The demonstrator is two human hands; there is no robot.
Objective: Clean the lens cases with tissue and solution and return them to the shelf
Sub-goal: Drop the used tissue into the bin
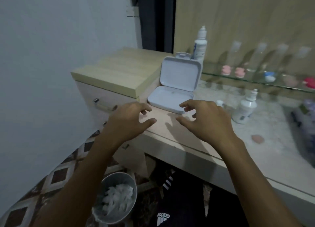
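A white hinged box (172, 97) stands open on the counter, its lid upright and its tray showing nothing inside. My left hand (127, 121) hovers just left of the box's front edge, fingers loosely spread and holding nothing. My right hand (204, 119) hovers at the box's front right corner, also holding nothing. Small lens cases sit on the glass shelf (238, 79) at the right: two pink ones (226, 70), a blue and white one (269, 76) and a red one (309, 82). A tall solution bottle (200, 45) stands behind the box.
A smaller white bottle (245, 107) stands on the counter right of my right hand. A drawer unit (115, 73) rises at the left. On the floor below, a grey bin (115, 197) holds crumpled tissues. Clear tubes line the shelf back.
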